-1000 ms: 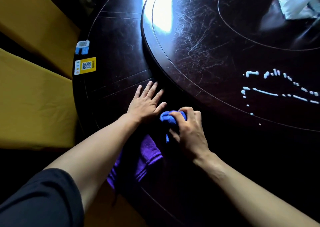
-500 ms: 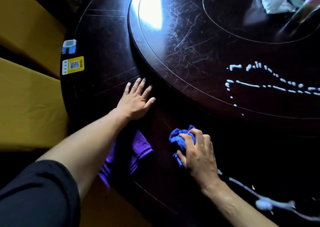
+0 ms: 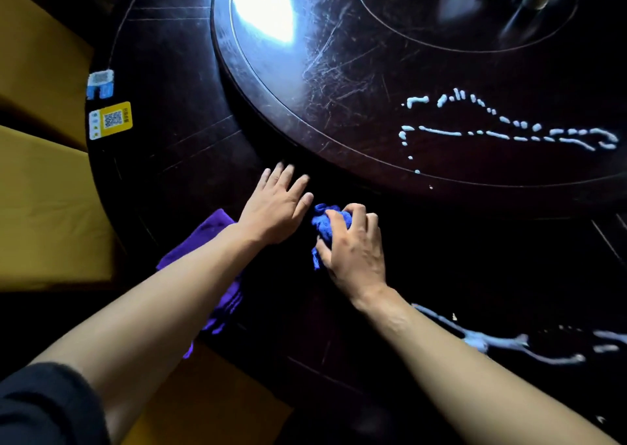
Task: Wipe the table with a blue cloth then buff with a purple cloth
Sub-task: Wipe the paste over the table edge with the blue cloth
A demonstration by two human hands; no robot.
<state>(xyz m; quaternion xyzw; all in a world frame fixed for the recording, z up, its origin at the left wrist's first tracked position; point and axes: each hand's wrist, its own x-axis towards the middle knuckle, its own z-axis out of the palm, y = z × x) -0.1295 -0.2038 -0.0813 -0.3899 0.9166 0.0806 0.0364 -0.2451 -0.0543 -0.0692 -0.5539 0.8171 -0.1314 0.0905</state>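
Right hand (image 3: 353, 247) bunched around crumpled blue cloth (image 3: 324, 222) — left hand (image 3: 276, 207) flat, fingers spread, on glossy dark table (image 3: 176, 159)

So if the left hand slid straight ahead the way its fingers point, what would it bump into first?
Most likely the raised turntable. The left hand lies flat on the table, fingers pointing up and slightly right toward the turntable's dark rim just ahead. Nothing else shows in between, though shadow hides that gap.

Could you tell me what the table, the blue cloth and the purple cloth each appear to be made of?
Table: apparently dark lacquered wood, since it shows glossy glare, fine scratches and inlaid lines.
Blue cloth: soft, fuzzy fabric, perhaps microfibre; it bunches under the right hand.
Purple cloth: a similar matte, plush fabric, lying in folds.
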